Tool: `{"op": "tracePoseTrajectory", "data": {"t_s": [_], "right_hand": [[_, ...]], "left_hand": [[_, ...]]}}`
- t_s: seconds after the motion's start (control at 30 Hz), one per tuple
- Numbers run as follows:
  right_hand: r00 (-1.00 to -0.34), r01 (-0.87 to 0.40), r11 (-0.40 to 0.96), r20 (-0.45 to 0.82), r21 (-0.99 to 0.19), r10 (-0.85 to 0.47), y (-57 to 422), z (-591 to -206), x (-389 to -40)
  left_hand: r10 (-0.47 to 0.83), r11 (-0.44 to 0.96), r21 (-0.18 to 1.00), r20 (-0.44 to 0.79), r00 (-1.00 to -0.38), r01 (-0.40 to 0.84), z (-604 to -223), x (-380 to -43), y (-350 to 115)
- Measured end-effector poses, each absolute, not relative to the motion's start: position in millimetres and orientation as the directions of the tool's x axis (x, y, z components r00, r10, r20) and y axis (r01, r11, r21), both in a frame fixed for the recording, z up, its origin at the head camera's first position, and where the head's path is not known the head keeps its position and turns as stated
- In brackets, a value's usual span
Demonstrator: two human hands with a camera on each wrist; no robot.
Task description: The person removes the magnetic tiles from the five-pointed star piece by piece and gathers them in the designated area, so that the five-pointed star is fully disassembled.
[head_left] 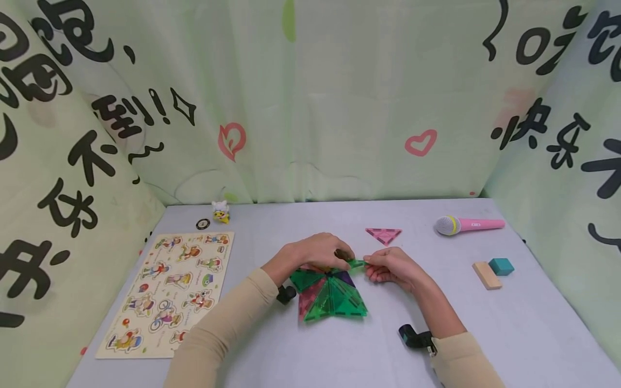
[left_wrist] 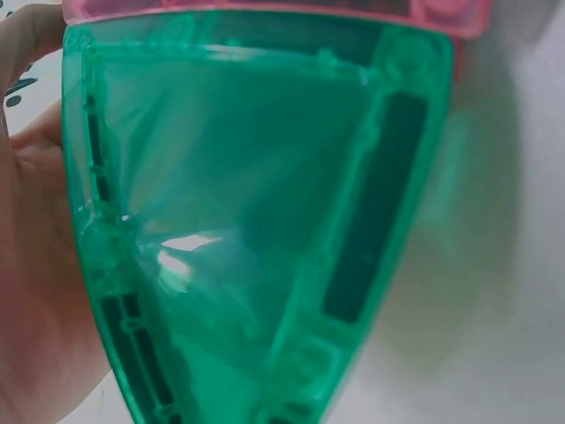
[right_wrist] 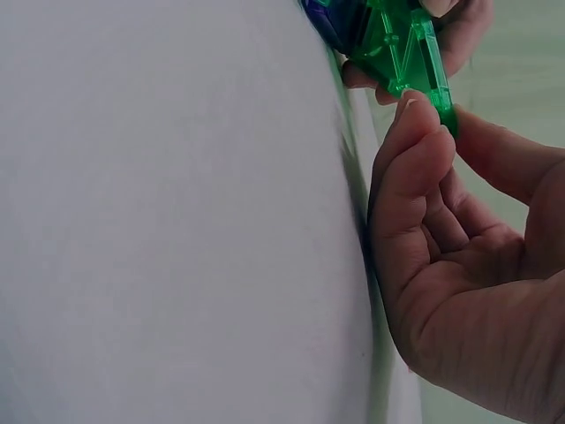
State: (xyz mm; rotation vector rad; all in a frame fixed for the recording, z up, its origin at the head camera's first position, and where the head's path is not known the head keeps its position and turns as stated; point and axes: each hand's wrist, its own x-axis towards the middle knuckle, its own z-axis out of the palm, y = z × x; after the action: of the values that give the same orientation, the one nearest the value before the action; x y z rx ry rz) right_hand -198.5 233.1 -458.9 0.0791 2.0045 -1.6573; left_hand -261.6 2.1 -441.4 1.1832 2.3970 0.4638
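Translucent magnetic tiles, green with some pink and purple, form a fan-shaped structure (head_left: 332,296) in the middle of the table. My left hand (head_left: 322,253) grips it from the far side, with part of the structure hidden beneath. A green triangular magnetic tile (right_wrist: 397,49) sticks out at its right edge. Between thumb and fingertips, my right hand (head_left: 395,267) pinches that tile's corner; the right wrist view shows left fingers on the same tile. Close up in the left wrist view are a green tile (left_wrist: 229,194) and a pink tile edge (left_wrist: 274,7).
A loose pink triangular tile (head_left: 384,235) lies behind the hands. To the right are a pink microphone (head_left: 470,225), a wooden block (head_left: 487,275) and a teal block (head_left: 501,266). A picture board (head_left: 165,291), a small figurine (head_left: 220,212) and a black ring (head_left: 202,223) are on the left.
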Motion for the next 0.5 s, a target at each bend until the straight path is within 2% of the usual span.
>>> {"op": "tracePoseTrajectory", "data": {"t_s": [0.23, 0.5], "right_hand": [[-0.850, 0.376, 0.225, -0.432, -0.899, -0.302, 233.7, -459.9, -199.9], [-0.848, 0.371, 0.219, -0.426, -0.902, -0.315, 236.4, -461.2, -202.2]], "left_hand": [[0.802, 0.593, 0.402, -0.217, -0.556, 0.698, -441.2, -262.2, -6.0], [0.791, 0.603, 0.479, -0.256, -0.556, 0.638, -438.7, -260.0, -15.2]]}}
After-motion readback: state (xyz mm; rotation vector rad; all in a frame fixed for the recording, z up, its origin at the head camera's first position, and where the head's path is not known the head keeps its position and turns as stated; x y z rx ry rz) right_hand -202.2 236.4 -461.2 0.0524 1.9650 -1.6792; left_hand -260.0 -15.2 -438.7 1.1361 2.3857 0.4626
